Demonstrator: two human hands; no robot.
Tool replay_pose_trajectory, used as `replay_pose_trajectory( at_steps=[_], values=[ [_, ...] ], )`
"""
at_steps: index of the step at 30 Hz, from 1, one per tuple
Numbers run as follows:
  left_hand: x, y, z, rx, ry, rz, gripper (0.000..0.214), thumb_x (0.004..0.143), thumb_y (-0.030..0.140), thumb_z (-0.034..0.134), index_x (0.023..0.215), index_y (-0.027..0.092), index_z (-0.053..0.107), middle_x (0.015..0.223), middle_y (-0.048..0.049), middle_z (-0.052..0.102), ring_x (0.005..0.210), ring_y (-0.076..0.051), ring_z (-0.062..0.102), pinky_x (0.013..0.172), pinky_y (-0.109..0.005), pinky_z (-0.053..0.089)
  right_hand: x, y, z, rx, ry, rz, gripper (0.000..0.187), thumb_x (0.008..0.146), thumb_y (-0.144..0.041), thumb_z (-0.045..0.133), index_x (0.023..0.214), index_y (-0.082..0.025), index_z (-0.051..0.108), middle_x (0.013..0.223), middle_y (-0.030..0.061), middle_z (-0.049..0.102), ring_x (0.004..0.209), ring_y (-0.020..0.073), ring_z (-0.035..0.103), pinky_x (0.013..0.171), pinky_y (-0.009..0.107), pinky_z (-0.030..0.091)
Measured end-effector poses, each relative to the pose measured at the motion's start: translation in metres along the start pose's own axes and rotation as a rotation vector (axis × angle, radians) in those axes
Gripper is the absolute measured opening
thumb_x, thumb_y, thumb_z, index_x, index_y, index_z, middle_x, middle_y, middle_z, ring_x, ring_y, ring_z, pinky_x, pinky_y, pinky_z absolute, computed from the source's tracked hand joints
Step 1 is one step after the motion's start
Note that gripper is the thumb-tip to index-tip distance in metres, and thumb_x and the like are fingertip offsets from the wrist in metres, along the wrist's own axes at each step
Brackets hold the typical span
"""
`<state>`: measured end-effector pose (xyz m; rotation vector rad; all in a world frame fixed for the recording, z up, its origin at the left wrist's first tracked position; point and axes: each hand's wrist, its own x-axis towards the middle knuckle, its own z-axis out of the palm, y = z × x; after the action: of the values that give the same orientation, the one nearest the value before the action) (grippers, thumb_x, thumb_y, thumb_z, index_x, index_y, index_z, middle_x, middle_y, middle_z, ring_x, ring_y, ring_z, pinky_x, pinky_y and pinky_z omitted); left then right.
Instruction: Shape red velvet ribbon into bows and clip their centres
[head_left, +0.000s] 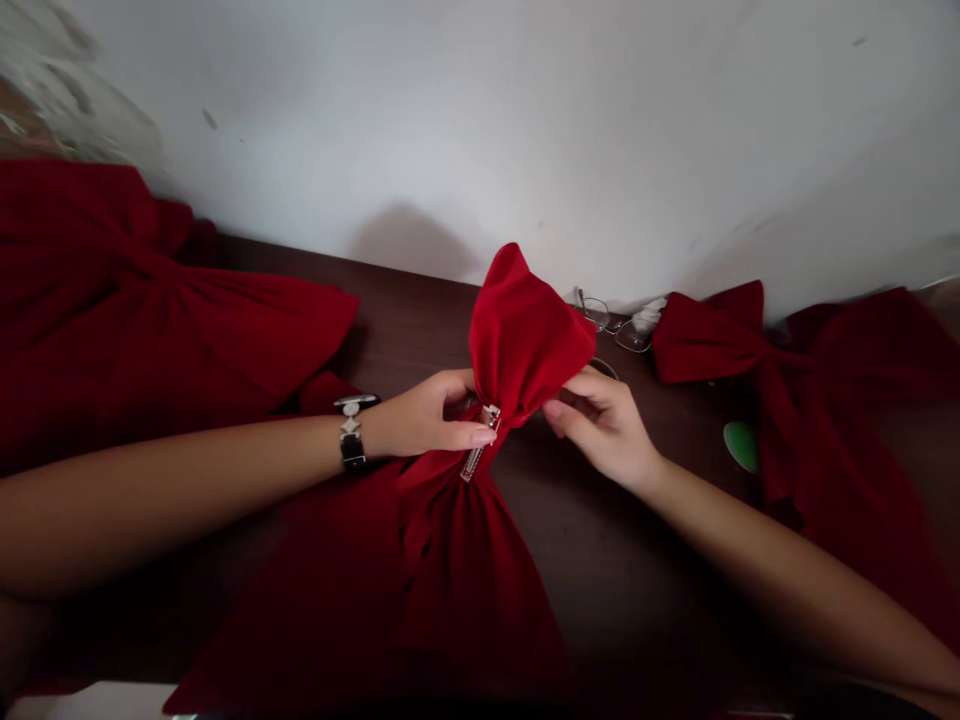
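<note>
A large red fabric bow (525,330) is held up over the table, its back side toward me and its long tails hanging down in front. Across its gathered middle lies a metal hair clip (472,462). My left hand (442,415) grips the bow at the centre, thumb resting on the clip and the other fingers hidden behind the cloth. On the other side, my right hand (600,420) pinches the lower right edge of the upper loop between thumb and fingers. A watch (352,432) is on my left wrist.
Several more red bows (165,290) are piled at the left. Another red bow (780,355) lies at the right, beside a round green object (742,446). Eyeglasses (634,335) rest at the back against a white wall (525,130). The table (405,320) is dark brown.
</note>
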<state>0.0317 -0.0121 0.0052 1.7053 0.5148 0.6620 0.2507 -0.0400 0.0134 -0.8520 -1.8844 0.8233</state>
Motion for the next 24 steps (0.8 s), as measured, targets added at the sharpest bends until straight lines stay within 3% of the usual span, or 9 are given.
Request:
replay_pose_trajectory(
  at_steps=[3, 7, 10, 13, 17, 20, 24],
  values=[
    [0.0, 0.001, 0.003, 0.047, -0.014, 0.049, 0.015, 0.078, 0.026, 0.065, 0.085, 0.014, 0.059, 0.08, -0.0008, 0.063, 0.072, -0.012, 0.057, 0.071, -0.025, 0.048, 0.002, -0.001, -0.001, 0.334, -0.033, 0.174, 0.015, 0.079, -0.032, 0.069, 0.083, -0.018, 0.064, 0.065, -0.0029, 0.059, 0.049, 0.007, 0.049, 0.047, 0.021, 0.042],
    [0.001, 0.0, 0.004, 0.063, -0.041, 0.031, 0.023, 0.078, 0.027, 0.069, 0.095, 0.014, 0.06, 0.09, -0.0035, 0.066, 0.08, -0.014, 0.061, 0.076, -0.026, 0.05, 0.001, -0.002, -0.002, 0.311, -0.045, 0.301, 0.027, 0.078, -0.03, 0.071, 0.062, -0.016, 0.054, 0.05, -0.0047, 0.05, 0.045, 0.0065, 0.045, 0.044, 0.02, 0.036],
    [0.001, -0.001, 0.003, 0.068, -0.031, -0.003, 0.028, 0.078, 0.029, 0.069, 0.1, 0.014, 0.062, 0.095, -0.0051, 0.068, 0.086, -0.016, 0.062, 0.08, -0.028, 0.05, 0.002, -0.006, -0.007, 0.254, -0.088, 0.266, 0.034, 0.083, -0.029, 0.065, 0.056, -0.016, 0.051, 0.048, -0.0035, 0.05, 0.046, 0.0066, 0.046, 0.046, 0.02, 0.037],
    [0.001, 0.0, 0.002, 0.035, -0.043, -0.003, 0.027, 0.077, 0.03, 0.07, 0.097, 0.014, 0.063, 0.098, -0.0056, 0.069, 0.093, -0.018, 0.064, 0.085, -0.03, 0.05, 0.006, -0.007, -0.016, 0.249, -0.242, 0.199, 0.034, 0.086, -0.024, 0.06, 0.055, -0.014, 0.054, 0.051, -0.0011, 0.055, 0.05, 0.0071, 0.051, 0.053, 0.021, 0.041],
    [0.001, -0.001, 0.003, -0.044, -0.03, -0.013, 0.028, 0.073, 0.026, 0.072, 0.096, 0.014, 0.062, 0.096, -0.0051, 0.07, 0.09, -0.017, 0.065, 0.083, -0.029, 0.051, 0.009, 0.003, -0.028, 0.478, -0.386, 0.249, 0.014, 0.081, -0.019, 0.061, 0.069, -0.013, 0.061, 0.063, 0.0012, 0.063, 0.052, 0.0075, 0.051, 0.048, 0.02, 0.04],
    [0.001, -0.001, 0.004, -0.059, -0.032, 0.0, 0.027, 0.072, 0.023, 0.071, 0.096, 0.014, 0.062, 0.093, -0.0043, 0.07, 0.084, -0.015, 0.064, 0.078, -0.026, 0.051, 0.009, 0.013, -0.031, 0.645, -0.413, 0.314, 0.008, 0.077, -0.013, 0.056, 0.072, -0.013, 0.061, 0.068, 0.0026, 0.065, 0.054, 0.0093, 0.054, 0.048, 0.021, 0.042],
    [0.002, -0.002, 0.005, 0.003, -0.052, 0.013, 0.02, 0.072, 0.02, 0.068, 0.09, 0.014, 0.061, 0.082, -0.0013, 0.067, 0.073, -0.012, 0.061, 0.071, -0.023, 0.05, 0.009, 0.015, -0.027, 0.572, -0.395, 0.394, 0.017, 0.081, -0.013, 0.052, 0.066, -0.014, 0.059, 0.061, 0.0014, 0.062, 0.053, 0.0096, 0.054, 0.048, 0.021, 0.043]
  ],
)
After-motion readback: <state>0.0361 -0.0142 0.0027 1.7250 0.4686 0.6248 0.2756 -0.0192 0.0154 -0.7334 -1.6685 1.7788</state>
